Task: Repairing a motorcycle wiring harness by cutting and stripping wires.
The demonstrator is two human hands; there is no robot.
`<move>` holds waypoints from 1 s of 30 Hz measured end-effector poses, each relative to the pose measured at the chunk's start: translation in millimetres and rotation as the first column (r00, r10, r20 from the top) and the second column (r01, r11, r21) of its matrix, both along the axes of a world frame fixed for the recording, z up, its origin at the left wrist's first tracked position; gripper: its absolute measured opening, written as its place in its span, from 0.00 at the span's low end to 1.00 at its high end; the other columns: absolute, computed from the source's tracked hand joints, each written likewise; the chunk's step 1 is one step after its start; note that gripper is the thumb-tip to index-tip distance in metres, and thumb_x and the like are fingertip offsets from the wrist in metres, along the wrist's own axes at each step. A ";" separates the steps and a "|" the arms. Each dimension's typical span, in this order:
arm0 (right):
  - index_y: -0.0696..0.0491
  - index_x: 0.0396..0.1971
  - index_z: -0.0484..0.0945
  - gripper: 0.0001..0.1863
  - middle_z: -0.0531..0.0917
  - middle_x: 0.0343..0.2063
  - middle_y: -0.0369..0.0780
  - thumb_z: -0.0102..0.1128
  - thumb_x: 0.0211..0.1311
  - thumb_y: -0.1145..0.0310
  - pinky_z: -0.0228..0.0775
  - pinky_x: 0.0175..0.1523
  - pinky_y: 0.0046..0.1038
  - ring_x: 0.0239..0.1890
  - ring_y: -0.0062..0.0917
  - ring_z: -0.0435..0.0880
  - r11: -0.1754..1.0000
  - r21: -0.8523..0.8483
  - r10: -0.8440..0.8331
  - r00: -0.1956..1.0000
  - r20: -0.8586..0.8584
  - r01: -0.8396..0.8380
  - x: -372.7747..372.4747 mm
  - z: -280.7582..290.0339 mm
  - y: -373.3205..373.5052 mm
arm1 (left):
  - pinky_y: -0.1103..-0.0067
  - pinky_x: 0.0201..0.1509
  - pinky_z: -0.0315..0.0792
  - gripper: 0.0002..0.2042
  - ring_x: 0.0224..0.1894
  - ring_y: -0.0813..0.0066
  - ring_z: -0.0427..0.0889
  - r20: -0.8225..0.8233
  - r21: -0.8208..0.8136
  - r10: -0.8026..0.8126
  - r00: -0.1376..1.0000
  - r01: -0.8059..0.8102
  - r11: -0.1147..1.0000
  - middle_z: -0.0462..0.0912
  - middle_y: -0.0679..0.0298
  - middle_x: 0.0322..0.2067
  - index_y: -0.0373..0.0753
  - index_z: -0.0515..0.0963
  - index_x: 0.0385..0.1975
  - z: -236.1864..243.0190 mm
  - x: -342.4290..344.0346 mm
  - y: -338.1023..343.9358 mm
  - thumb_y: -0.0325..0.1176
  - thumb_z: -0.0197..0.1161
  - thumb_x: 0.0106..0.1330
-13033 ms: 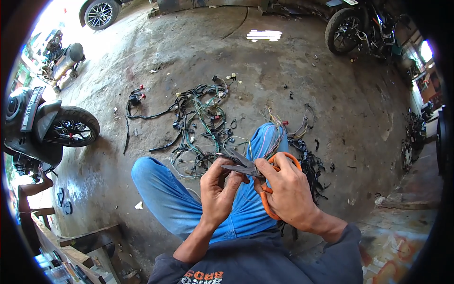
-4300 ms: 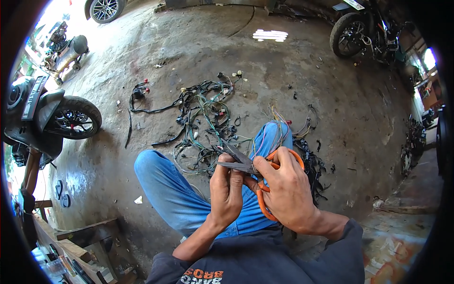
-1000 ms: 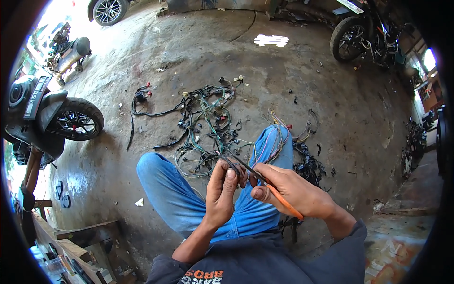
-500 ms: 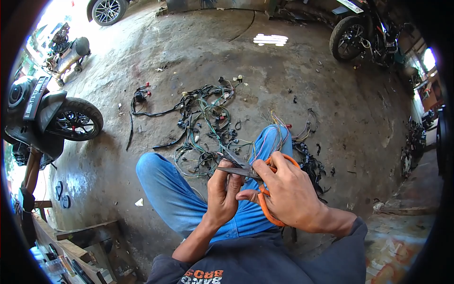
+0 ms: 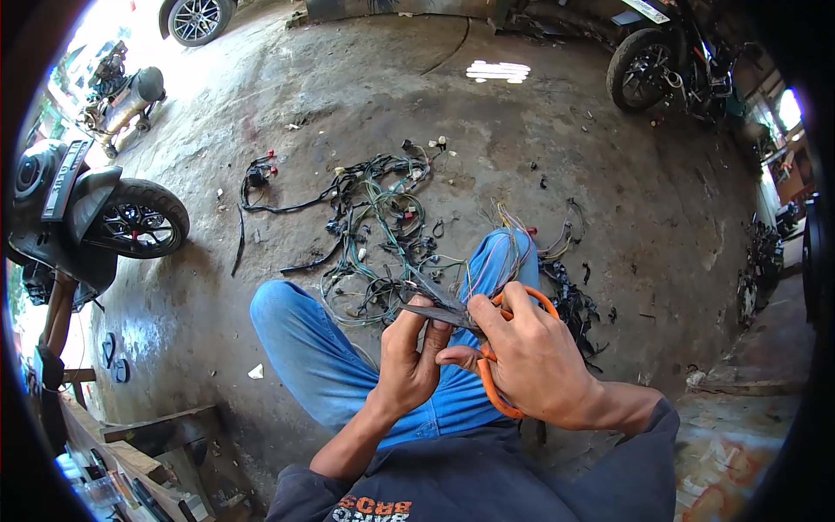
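My left hand (image 5: 409,361) pinches a dark taped wire bundle (image 5: 419,297) over my lap. My right hand (image 5: 535,361) grips large scissors with orange handles (image 5: 491,387); their blades (image 5: 439,313) are spread and lie across the left fingertips, partly hiding what is pinched there. Beyond my jeans-clad knees, a tangled wiring harness (image 5: 374,204) with green, black and pale wires and small connectors lies on the concrete. Thin coloured wires (image 5: 504,213) drape over my right knee, and black scraps (image 5: 574,309) lie to its right.
A scooter (image 5: 83,217) stands left, with another person's arm (image 5: 59,317) beside it. Behind are a wheeled compressor (image 5: 130,104) and a car wheel (image 5: 196,19). A motorcycle (image 5: 661,65) stands back right. Sandals (image 5: 116,357) and a wooden bench (image 5: 122,439) are at left.
Since a second ago my right hand has turned over, and the scissor blades have opened wide across the left fingers. Compared with half a second ago, both hands have barely moved.
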State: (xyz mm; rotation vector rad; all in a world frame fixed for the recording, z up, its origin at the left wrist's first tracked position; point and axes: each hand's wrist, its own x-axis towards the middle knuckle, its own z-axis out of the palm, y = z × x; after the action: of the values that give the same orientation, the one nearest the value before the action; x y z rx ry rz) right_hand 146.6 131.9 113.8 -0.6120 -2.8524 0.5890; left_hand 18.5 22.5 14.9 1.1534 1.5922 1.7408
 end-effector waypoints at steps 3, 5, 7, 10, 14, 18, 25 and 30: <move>0.55 0.44 0.73 0.28 0.73 0.33 0.48 0.60 0.64 0.43 0.77 0.26 0.34 0.27 0.39 0.84 0.999 0.029 -0.014 1.000 -0.023 0.014 -1.6 2.1 -2.1 | 0.85 0.34 0.66 0.08 0.32 0.88 0.69 0.144 0.029 -0.018 0.989 0.014 0.999 0.75 0.71 0.33 0.34 0.72 0.43 7.6 5.4 1.8 0.32 0.51 0.79; 0.55 0.44 0.73 0.28 0.73 0.32 0.48 0.59 0.64 0.41 0.76 0.24 0.33 0.25 0.37 0.84 0.999 0.050 -0.017 1.000 -0.021 0.018 -0.8 1.3 -2.8 | 0.77 0.30 0.67 0.07 0.25 0.73 0.73 0.212 0.043 0.044 0.976 -0.054 0.998 0.76 0.62 0.26 0.31 0.74 0.38 14.8 8.1 4.2 0.28 0.54 0.76; 0.54 0.44 0.74 0.29 0.73 0.32 0.48 0.58 0.64 0.40 0.75 0.22 0.32 0.24 0.36 0.84 0.997 0.072 -0.022 1.000 -0.019 0.023 -0.1 2.6 -2.6 | 0.77 0.30 0.68 0.07 0.26 0.74 0.73 0.183 0.028 0.043 0.982 -0.049 0.998 0.76 0.62 0.26 0.31 0.75 0.38 11.4 7.4 3.7 0.28 0.54 0.76; 0.54 0.45 0.74 0.29 0.73 0.32 0.48 0.58 0.64 0.40 0.76 0.24 0.32 0.26 0.37 0.84 0.998 0.060 -0.024 0.999 0.034 0.021 1.7 8.3 -0.3 | 0.80 0.31 0.67 0.08 0.28 0.80 0.71 0.108 0.009 0.028 0.994 -0.029 1.000 0.76 0.65 0.28 0.32 0.74 0.40 11.5 5.2 3.5 0.31 0.53 0.77; 0.54 0.46 0.74 0.28 0.73 0.34 0.48 0.61 0.63 0.42 0.76 0.31 0.36 0.31 0.40 0.83 0.999 0.045 0.001 1.000 0.020 -0.002 3.4 9.6 4.4 | 0.74 0.35 0.70 0.02 0.30 0.63 0.76 0.006 0.001 -0.020 1.000 0.020 1.000 0.76 0.57 0.32 0.32 0.74 0.38 10.4 3.8 1.9 0.23 0.57 0.72; 0.55 0.47 0.74 0.28 0.72 0.36 0.49 0.64 0.61 0.45 0.73 0.35 0.39 0.33 0.42 0.81 1.000 -0.001 -0.008 1.000 0.024 0.008 3.0 13.1 2.8 | 0.72 0.36 0.70 0.01 0.31 0.58 0.76 -0.090 -0.001 -0.030 0.995 0.030 1.000 0.76 0.55 0.33 0.32 0.74 0.38 13.3 -0.5 1.2 0.22 0.57 0.70; 0.54 0.44 0.73 0.25 0.72 0.32 0.47 0.60 0.65 0.45 0.75 0.32 0.37 0.31 0.39 0.82 0.997 0.073 -0.007 1.000 0.026 0.005 5.8 7.7 -2.7 | 0.73 0.36 0.70 0.01 0.30 0.59 0.76 -0.020 0.037 -0.093 0.995 0.094 0.995 0.76 0.56 0.30 0.32 0.74 0.37 4.6 0.1 1.3 0.23 0.57 0.71; 0.58 0.44 0.76 0.31 0.72 0.29 0.44 0.61 0.61 0.40 0.74 0.27 0.31 0.24 0.32 0.80 0.991 0.136 -0.012 0.999 0.033 0.007 5.4 9.9 -4.3 | 0.78 0.38 0.72 0.08 0.33 0.78 0.76 -0.034 0.014 -0.110 0.993 0.111 0.994 0.78 0.64 0.30 0.32 0.73 0.38 2.3 -0.5 -3.3 0.29 0.51 0.77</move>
State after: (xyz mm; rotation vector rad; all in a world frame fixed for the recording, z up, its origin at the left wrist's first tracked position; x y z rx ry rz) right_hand 152.0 127.6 123.7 -0.6177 -2.8895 0.3820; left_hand 18.0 19.2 17.2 1.2594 1.5059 1.6742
